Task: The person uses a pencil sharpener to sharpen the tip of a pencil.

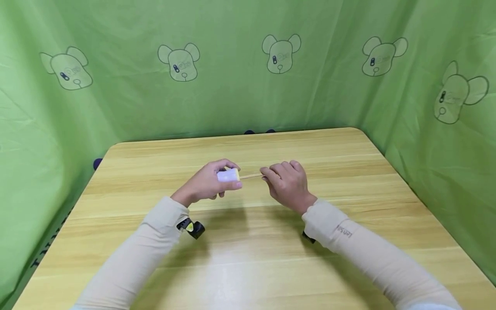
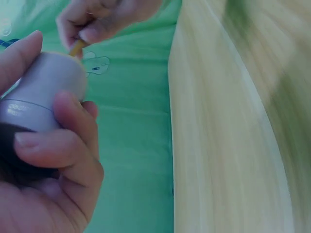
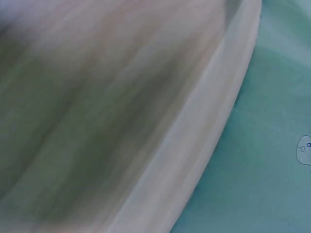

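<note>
In the head view my left hand (image 1: 205,181) grips a small pale lavender pencil sharpener (image 1: 227,175) with a yellow rim, held above the table. The left wrist view shows its rounded body (image 2: 51,80) and a dark lower part, with fingers curled round it. My right hand (image 1: 288,185) pinches a thin wooden pencil (image 1: 251,176), whose other end meets the sharpener's yellow end. How deep the pencil sits inside is hidden. The right wrist view shows neither the hand's fingers nor the pencil.
A wood-grain table (image 1: 248,241) with rounded far corners lies under both hands. Green curtains (image 1: 232,99) printed with bear faces stand round its back and sides. A small black camera (image 1: 195,229) is strapped at the left wrist.
</note>
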`<state>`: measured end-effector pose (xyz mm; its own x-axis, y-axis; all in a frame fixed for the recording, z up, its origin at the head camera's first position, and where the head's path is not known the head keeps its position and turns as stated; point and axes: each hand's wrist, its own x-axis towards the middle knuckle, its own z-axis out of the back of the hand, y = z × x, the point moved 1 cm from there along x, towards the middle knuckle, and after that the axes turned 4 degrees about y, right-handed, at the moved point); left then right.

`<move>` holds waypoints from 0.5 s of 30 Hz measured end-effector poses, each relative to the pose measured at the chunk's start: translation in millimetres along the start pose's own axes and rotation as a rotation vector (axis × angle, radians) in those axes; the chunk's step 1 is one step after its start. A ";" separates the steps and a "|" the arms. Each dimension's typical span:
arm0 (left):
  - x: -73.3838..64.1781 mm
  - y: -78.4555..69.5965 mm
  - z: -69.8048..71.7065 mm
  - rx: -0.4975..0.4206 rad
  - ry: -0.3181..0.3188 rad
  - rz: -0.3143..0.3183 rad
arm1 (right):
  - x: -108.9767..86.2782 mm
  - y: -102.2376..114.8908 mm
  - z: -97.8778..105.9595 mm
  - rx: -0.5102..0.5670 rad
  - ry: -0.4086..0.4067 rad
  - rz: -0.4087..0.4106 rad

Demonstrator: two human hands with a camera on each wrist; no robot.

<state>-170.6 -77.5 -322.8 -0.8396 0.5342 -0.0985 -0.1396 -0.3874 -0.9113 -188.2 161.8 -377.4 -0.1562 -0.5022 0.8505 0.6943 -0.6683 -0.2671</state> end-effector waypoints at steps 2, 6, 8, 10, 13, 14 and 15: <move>-1.5 -1.8 0.0 -0.056 0.028 0.021 | -2.7 -0.3 -0.2 -0.002 -0.002 0.007; -3.8 -5.3 0.7 -0.110 0.058 0.030 | -4.0 1.2 1.1 -0.002 0.008 0.019; -4.0 -5.9 1.2 -0.113 0.064 0.033 | -3.4 2.5 2.2 -0.018 0.014 0.035; -3.6 -5.6 1.3 -0.112 0.071 0.044 | -2.4 4.0 3.5 -0.035 0.013 0.055; -2.3 -4.2 1.3 -0.102 0.080 0.059 | -0.2 5.8 4.9 -0.049 0.010 0.067; -1.9 -3.6 1.2 -0.095 0.083 0.061 | 0.5 6.3 5.3 -0.047 0.013 0.065; -1.2 -2.9 1.2 -0.085 0.086 0.062 | 1.5 6.8 5.7 -0.047 0.014 0.062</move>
<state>-169.8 -77.9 -319.6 -0.7965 0.5751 -0.1865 -0.0406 -0.3586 -0.9326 -179.7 159.6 -375.3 -0.1242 -0.5512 0.8251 0.6690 -0.6606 -0.3407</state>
